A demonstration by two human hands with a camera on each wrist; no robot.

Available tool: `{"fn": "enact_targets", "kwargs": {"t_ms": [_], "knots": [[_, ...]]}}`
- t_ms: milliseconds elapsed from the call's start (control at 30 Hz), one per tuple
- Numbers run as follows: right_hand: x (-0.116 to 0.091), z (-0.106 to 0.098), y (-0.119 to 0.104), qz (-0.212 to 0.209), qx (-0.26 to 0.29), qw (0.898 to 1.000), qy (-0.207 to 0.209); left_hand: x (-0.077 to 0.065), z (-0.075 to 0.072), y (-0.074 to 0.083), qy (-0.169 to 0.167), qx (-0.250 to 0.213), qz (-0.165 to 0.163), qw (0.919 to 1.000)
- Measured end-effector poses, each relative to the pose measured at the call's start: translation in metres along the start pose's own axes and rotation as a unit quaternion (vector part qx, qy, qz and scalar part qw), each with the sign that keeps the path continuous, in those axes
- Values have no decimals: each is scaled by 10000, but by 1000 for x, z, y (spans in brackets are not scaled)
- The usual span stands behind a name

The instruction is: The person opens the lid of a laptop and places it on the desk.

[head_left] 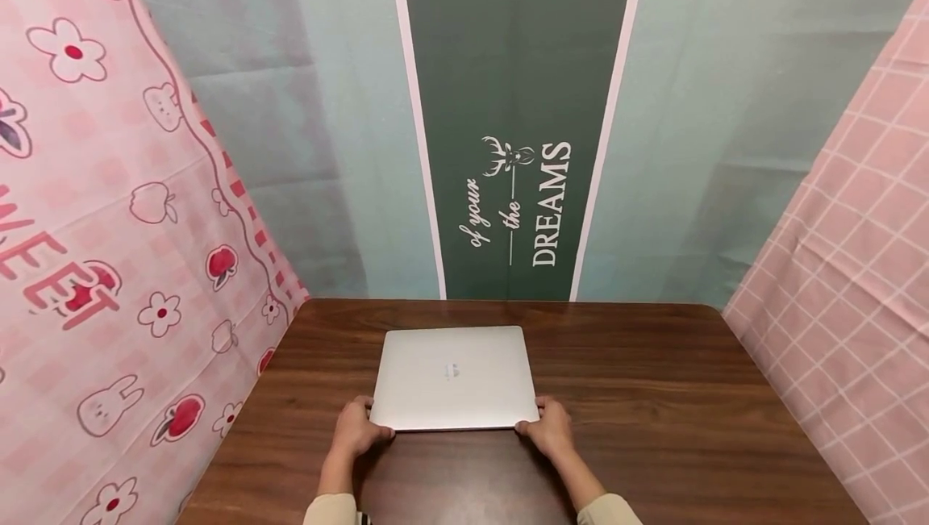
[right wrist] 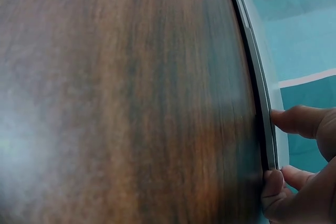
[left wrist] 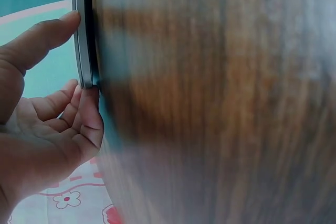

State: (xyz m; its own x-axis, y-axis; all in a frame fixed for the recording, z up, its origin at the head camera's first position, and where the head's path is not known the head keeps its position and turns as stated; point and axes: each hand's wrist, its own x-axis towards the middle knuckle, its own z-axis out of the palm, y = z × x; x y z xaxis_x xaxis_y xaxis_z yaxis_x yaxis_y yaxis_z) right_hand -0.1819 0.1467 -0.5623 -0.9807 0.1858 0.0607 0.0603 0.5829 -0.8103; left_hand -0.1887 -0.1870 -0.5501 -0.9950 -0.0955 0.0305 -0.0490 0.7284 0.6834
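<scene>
Dark wood grain covers the bench [head_left: 697, 412], with printed hangings round its back and sides. At its near side, the fingers of my left hand [head_left: 356, 430] bend about the left near corner of a closed silver laptop [head_left: 453, 400], thumb along the front edge and fingertips tucked at the side. My right hand [head_left: 551, 430] mirrors it at the right near corner, thumb and curled fingers pinching with only the laptop's thin edge between them. A dark line runs under that edge; I cannot tell whether it is shadow or a slight lift.

I judge the laptop stiff and flat, moderately heavy, its smooth metal-looking shell a little slippery and its screen fragile. These two corners suit a level, even hold; squeezing the edges seems safer than pressing on the lid.

Farther out come my pale sleeves [head_left: 330, 510], then bare wood around the laptop, which lies left of the bench's middle. Beyond stand a green hanging [head_left: 515, 49] lettered DREAMS, a pink fruit-print curtain [head_left: 109, 210] leftward and a pink grid curtain [head_left: 864, 210] rightward.
</scene>
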Motion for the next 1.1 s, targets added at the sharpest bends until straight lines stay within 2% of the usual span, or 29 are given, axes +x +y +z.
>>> {"fn": "enact_targets", "kwargs": {"t_ms": [300, 467, 900, 1100], "knots": [[-1, -7, 4, 74, -277, 9996, 22, 0, 3, 3, -312, -491, -270, 9979], [0, -9, 6, 55, -335, 9994, -57, 0, 4, 5, -311, -594, -256, 9974], [-5, -16, 10, 310, -299, 9990, -153, -4, 8, 11, -371, -648, -202, 9970], [-8, -23, 14, 396, -241, 9988, -160, -3, 14, 14, -435, -687, -146, 9966]]}}
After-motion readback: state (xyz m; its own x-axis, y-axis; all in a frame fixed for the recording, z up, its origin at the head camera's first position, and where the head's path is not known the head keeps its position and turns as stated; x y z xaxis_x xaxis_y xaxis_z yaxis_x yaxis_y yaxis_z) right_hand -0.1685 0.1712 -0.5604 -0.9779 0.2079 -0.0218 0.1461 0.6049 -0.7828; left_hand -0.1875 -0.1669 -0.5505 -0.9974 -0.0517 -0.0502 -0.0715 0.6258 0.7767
